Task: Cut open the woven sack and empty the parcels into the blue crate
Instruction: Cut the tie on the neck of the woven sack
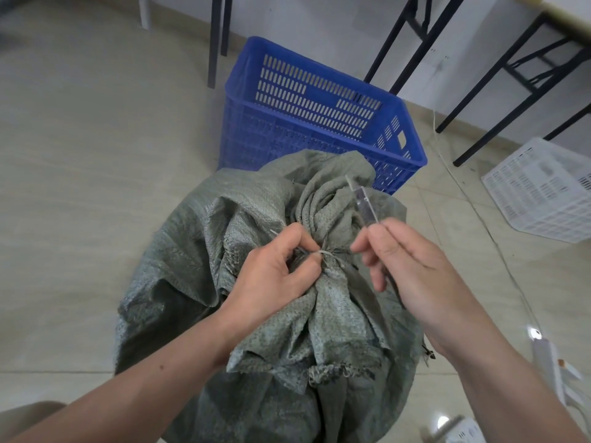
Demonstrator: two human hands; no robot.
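A grey-green woven sack (198, 251) stands on the floor in front of me, its neck bunched and bound by a pale cable tie (323, 252). My left hand (275, 273) pinches the tie at the neck. My right hand (412, 266) holds a silver utility knife (364, 203), blade pointing up and away, just right of the neck and apart from the tie. Behind the sack stands the blue slotted crate (243, 91), seemingly empty as far as I can see. No parcels show; the sack hides them.
A white slotted crate (543, 190) lies on the floor at the right. Black table legs (499, 68) stand behind the blue crate, against a white wall. A thin white cable (479, 215) runs across the tiles at the right. White objects sit at the lower right edge.
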